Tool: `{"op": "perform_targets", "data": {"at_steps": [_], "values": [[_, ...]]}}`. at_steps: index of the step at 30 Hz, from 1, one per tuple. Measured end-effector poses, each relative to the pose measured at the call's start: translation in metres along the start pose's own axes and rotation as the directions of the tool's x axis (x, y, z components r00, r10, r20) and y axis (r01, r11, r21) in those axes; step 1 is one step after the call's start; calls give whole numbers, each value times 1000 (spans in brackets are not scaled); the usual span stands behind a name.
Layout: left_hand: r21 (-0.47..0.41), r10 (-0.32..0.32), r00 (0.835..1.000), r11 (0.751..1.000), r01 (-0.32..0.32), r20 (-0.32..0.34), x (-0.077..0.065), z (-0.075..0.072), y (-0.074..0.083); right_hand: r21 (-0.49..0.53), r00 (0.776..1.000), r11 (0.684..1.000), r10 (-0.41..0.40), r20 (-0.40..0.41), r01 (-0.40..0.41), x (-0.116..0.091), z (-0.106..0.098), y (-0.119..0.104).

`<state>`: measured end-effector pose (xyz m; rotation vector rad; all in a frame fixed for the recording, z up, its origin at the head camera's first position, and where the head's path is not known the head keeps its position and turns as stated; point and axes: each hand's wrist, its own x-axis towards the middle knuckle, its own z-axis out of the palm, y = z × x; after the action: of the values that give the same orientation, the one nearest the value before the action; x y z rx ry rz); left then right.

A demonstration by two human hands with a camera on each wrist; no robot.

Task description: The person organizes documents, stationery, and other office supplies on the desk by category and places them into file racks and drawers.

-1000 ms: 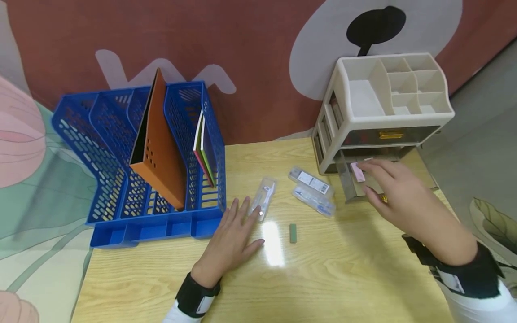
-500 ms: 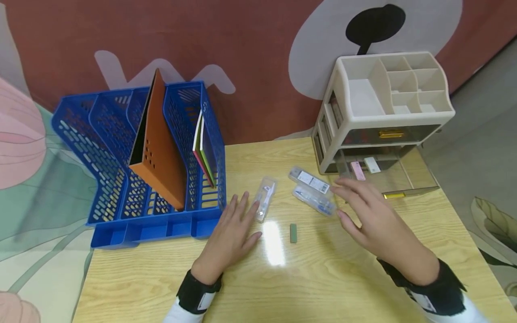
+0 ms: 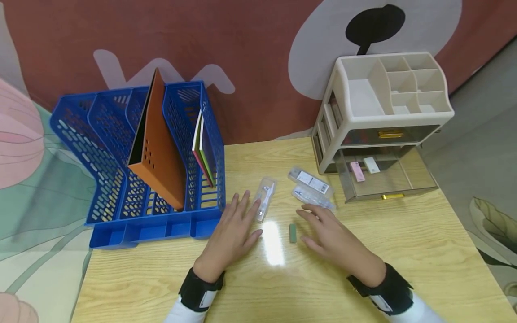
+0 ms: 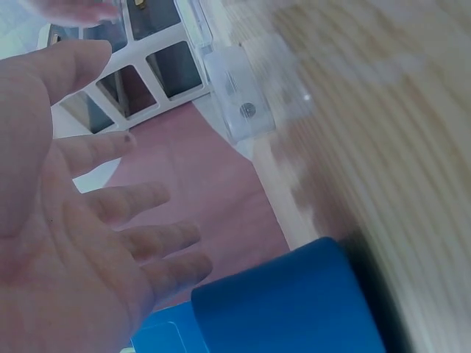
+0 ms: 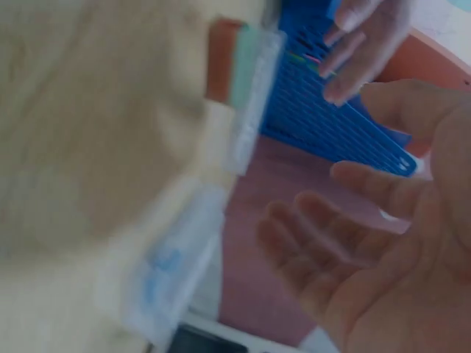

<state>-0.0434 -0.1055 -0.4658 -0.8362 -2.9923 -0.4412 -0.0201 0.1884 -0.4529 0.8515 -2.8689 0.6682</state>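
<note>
My left hand [image 3: 229, 233] lies with fingers spread, fingertips beside a slim clear plastic case [image 3: 265, 199]. Its palm and loosely extended fingers fill the left side of the left wrist view. My right hand [image 3: 335, 237] hovers with relaxed fingers, thumb and forefinger on the right of a small green block [image 3: 292, 233]. Nothing is held in either hand. In the right wrist view the block [image 5: 228, 62] shows a green face and a reddish-brown one. Behind my right hand are a clear case with bluish contents [image 3: 311, 196] and a grey case with a white label [image 3: 308, 179].
A blue file rack [image 3: 157, 229] at left holds an orange folder [image 3: 161, 157] and thin booklets [image 3: 203, 148]. A white desktop organizer [image 3: 351, 117] stands at back right. Its lower drawer [image 3: 404, 194] is pulled out, with a pink block [image 3: 357, 172] and a white one [image 3: 371, 165] inside.
My right hand has left the open drawer and moved left and toward me, past the plastic cases, to beside the green block. My left hand stays almost still.
</note>
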Motion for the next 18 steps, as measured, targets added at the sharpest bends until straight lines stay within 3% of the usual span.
{"op": "perform_targets", "data": {"at_steps": [7, 18], "values": [[-10, 0, 1000, 1000, 0, 7, 3, 3, 2, 66, 989, 987, 142, 49, -145, 6, 27, -6], [-2, 1, 1000, 1000, -1, 14, 4, 5, 3, 76, 969, 973, 206, 140, -218, 18, 46, -12]]}}
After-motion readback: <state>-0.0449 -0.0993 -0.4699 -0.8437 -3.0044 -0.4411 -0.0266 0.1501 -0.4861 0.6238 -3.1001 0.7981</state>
